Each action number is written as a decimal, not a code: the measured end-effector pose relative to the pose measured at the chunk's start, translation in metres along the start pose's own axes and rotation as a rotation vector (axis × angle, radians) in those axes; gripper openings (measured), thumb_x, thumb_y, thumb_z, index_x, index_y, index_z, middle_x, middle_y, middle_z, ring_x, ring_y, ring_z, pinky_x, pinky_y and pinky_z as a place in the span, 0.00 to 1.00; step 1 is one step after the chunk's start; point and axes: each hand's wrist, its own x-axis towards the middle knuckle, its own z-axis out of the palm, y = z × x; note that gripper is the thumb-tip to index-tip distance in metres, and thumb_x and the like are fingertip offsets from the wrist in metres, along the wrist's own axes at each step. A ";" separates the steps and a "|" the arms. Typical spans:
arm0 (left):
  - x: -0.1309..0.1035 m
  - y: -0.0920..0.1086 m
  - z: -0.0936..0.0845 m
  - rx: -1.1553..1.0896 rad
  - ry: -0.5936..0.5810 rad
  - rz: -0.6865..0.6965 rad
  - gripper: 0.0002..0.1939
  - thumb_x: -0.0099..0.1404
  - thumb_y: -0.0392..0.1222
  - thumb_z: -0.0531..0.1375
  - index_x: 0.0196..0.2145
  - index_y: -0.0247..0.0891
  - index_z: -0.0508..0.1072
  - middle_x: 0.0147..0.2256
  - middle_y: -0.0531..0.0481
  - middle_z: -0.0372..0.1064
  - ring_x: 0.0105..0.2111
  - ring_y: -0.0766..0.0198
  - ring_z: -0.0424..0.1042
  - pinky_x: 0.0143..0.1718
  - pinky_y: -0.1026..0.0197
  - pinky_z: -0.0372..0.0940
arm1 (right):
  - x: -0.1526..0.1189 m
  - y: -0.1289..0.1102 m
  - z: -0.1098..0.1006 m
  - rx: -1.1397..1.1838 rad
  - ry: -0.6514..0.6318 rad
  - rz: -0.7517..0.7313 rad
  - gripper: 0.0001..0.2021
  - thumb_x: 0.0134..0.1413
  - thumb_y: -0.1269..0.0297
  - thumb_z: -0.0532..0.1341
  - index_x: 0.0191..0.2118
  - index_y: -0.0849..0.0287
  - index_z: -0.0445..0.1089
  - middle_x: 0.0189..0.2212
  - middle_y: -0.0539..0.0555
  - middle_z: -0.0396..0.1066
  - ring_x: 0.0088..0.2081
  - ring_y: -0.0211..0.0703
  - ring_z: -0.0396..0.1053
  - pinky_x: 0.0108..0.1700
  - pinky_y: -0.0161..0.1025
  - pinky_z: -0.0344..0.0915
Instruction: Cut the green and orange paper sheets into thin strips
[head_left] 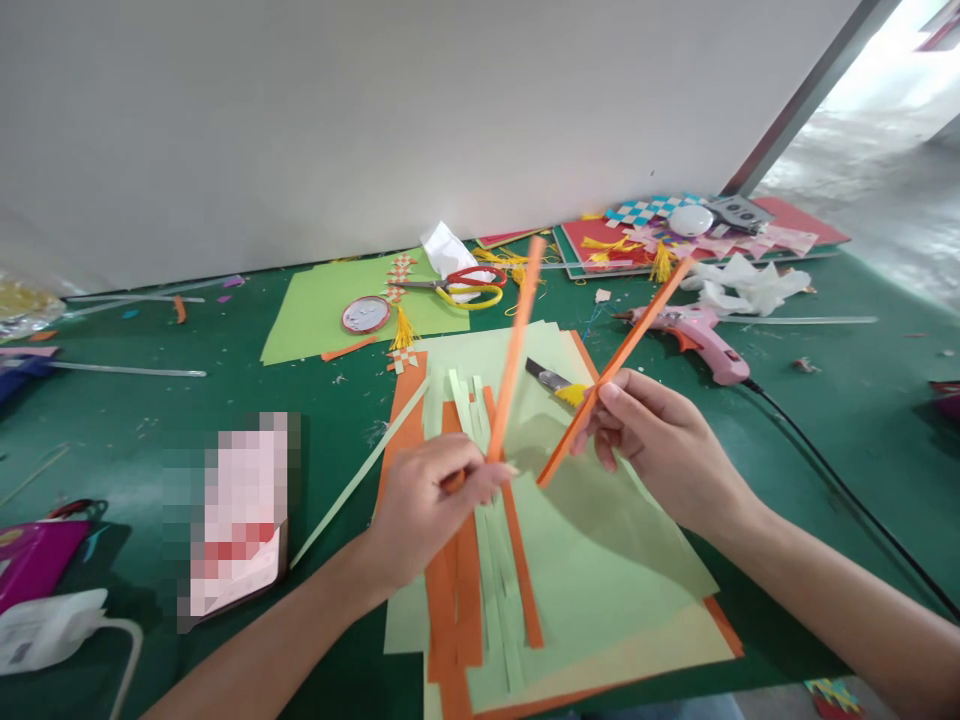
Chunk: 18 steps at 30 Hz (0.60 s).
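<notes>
My left hand (431, 500) is closed on an orange paper strip (517, 340) that stands up, slightly blurred, from between thumb and fingers. Another orange paper strip (634, 335) slants through the pinch of my right hand (645, 430), its lower end reaching toward the left hand. Both hands are above a stack of pale green and orange paper sheets (600, 570). Beneath the left hand lie loose green strips (495, 560) and orange strips (469, 590). A yellow utility knife (551, 380) with its dark blade showing rests on the paper, partly hidden by the right hand.
Scissors (472, 285) and a round tin lid (366, 315) lie on green paper (300, 310) behind. A pink glue gun (697, 335) with a black cord is at right. A phone (240, 520) and white charger (52, 630) sit at left. A pale wall (337, 120) borders the table.
</notes>
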 end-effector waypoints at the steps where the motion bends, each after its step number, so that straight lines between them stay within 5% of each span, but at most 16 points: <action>1: 0.001 0.001 -0.002 -0.019 0.063 -0.044 0.21 0.69 0.46 0.56 0.20 0.37 0.64 0.19 0.56 0.63 0.20 0.71 0.62 0.22 0.68 0.57 | 0.000 0.000 0.000 -0.044 0.000 0.005 0.13 0.62 0.54 0.57 0.31 0.57 0.63 0.25 0.50 0.69 0.24 0.36 0.68 0.21 0.32 0.59; 4: 0.003 0.001 -0.005 -0.062 0.166 -0.142 0.19 0.70 0.44 0.54 0.22 0.37 0.67 0.20 0.55 0.66 0.18 0.72 0.63 0.19 0.70 0.56 | -0.004 0.002 0.004 -0.300 -0.090 0.039 0.13 0.62 0.54 0.57 0.29 0.57 0.63 0.21 0.48 0.68 0.20 0.35 0.65 0.20 0.33 0.57; 8: 0.006 0.000 -0.005 -0.109 0.113 -0.179 0.16 0.70 0.44 0.53 0.26 0.38 0.70 0.22 0.55 0.68 0.21 0.71 0.66 0.20 0.71 0.58 | -0.009 0.011 0.011 -0.613 -0.216 0.038 0.10 0.61 0.59 0.56 0.29 0.57 0.63 0.20 0.46 0.65 0.19 0.33 0.62 0.23 0.34 0.58; 11: 0.005 0.001 -0.003 -0.106 0.073 -0.187 0.14 0.69 0.45 0.55 0.28 0.38 0.71 0.22 0.56 0.68 0.20 0.71 0.66 0.20 0.71 0.59 | -0.008 0.017 0.013 -0.722 -0.197 -0.030 0.07 0.61 0.62 0.55 0.39 0.56 0.68 0.20 0.45 0.63 0.19 0.34 0.59 0.23 0.34 0.57; 15: 0.004 0.001 -0.001 -0.119 0.064 -0.215 0.12 0.68 0.47 0.58 0.30 0.38 0.71 0.22 0.55 0.69 0.20 0.70 0.68 0.20 0.69 0.60 | -0.007 0.020 0.010 -0.817 -0.135 -0.173 0.20 0.61 0.66 0.54 0.58 0.59 0.62 0.21 0.45 0.65 0.21 0.36 0.62 0.27 0.35 0.61; 18: 0.005 0.000 0.000 -0.176 0.102 -0.239 0.09 0.66 0.48 0.59 0.35 0.39 0.68 0.23 0.56 0.70 0.21 0.68 0.70 0.19 0.68 0.61 | -0.008 0.022 0.009 -0.922 -0.134 -0.308 0.17 0.62 0.66 0.53 0.55 0.60 0.66 0.26 0.50 0.71 0.25 0.38 0.66 0.30 0.37 0.65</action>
